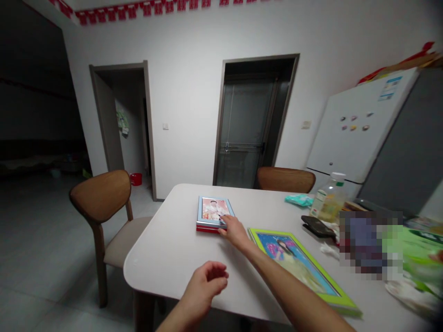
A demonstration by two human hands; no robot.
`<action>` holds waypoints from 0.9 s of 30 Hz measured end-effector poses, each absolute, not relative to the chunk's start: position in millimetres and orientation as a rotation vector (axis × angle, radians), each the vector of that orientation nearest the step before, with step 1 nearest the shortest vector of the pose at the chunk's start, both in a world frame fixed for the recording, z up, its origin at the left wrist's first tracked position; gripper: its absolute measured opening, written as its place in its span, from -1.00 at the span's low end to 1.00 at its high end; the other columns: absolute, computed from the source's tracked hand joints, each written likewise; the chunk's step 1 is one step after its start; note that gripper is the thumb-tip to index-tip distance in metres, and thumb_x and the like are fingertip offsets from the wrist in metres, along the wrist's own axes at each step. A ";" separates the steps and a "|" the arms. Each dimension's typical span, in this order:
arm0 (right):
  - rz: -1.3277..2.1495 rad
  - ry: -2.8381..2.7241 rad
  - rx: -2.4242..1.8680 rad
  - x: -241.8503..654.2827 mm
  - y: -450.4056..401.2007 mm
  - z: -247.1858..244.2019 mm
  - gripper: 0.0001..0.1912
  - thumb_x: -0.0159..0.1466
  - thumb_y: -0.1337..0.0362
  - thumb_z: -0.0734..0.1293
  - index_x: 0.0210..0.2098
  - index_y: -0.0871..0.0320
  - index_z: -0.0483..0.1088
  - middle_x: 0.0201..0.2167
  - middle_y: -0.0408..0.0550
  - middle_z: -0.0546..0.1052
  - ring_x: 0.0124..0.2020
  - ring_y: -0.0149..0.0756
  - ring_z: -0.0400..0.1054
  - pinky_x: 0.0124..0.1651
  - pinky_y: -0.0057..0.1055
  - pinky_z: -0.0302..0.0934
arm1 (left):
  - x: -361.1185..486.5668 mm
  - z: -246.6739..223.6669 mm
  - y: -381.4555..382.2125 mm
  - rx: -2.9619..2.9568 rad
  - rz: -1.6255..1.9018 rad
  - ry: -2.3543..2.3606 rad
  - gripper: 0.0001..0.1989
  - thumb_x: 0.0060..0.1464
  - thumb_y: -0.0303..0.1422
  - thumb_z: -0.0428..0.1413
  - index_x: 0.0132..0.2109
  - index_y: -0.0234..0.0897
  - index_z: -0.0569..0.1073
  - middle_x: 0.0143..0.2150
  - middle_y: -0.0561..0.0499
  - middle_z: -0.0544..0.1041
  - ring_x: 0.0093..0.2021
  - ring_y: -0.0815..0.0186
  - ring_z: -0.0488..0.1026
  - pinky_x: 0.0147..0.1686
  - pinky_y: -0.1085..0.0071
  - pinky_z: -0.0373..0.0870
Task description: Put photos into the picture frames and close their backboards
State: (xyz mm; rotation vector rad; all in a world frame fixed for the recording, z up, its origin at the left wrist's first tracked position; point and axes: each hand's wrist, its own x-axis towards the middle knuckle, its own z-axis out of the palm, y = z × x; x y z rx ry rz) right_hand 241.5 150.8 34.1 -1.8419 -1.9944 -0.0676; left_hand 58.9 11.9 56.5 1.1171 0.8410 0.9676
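One frame stack point(210, 213) stands formed, the right hand point(236, 232) touching it (whether clamped, cannot tell); left hand point(203, 285) empty, fingers apart; green frame point(300, 259) lies unstacked.

1. Right arm point(284, 281): bare, stretched out to the blue frame point(213, 210).
2. Right hand point(234, 234): at its near right corner, thumb and fingers point(227, 218) parted; grip unclear.
3. Left hand point(204, 283): raised nearer than the blue frame, apart, fingers loosely curled, thumb separate.
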 end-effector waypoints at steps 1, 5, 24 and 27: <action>-0.078 -2.016 -1.817 230.5 154.3 37.3 -0.69 0.19 0.21 0.15 -0.10 0.19 0.22 -0.11 -0.02 0.31 -0.18 -0.32 0.26 -0.17 -0.25 0.21 | 59.8 49.7 21.1 0.992 0.973 0.869 -0.73 -0.25 -0.36 0.17 -0.30 -0.32 0.37 -0.32 -0.03 0.45 -0.33 0.34 0.37 -0.35 0.47 0.24; -0.125 -2.127 -1.716 202.5 152.8 46.1 -0.73 0.16 0.23 0.19 -0.17 0.21 0.26 -0.16 -0.02 0.34 -0.18 -0.31 0.25 -0.15 -0.26 0.18 | 52.3 11.9 52.2 0.637 1.094 0.896 -0.68 -0.28 -0.41 0.21 -0.30 -0.35 0.33 -0.39 -0.05 0.46 -0.40 0.36 0.41 -0.42 0.49 0.25; 1.367 -1.037 -0.724 189.4 12.1 80.3 -0.52 0.09 0.16 0.15 0.02 0.00 0.06 -0.07 -0.04 0.35 -0.10 -0.22 0.26 -0.14 -0.21 0.17 | 56.2 33.2 14.2 2.362 1.551 1.026 -0.52 -0.01 -0.53 -0.11 0.11 -0.27 0.11 0.08 -0.10 0.26 0.08 0.25 0.17 0.02 0.26 0.18; 1.336 -0.887 -0.841 204.9 4.6 74.0 -0.45 0.08 0.05 0.16 0.04 0.04 0.07 -0.13 0.00 0.41 -0.14 -0.20 0.31 -0.18 -0.25 0.21 | 51.5 22.8 7.2 2.805 1.375 1.012 -0.52 -0.03 -0.52 -0.10 0.10 -0.36 0.12 0.04 -0.20 0.30 0.04 0.20 0.23 -0.06 0.29 0.29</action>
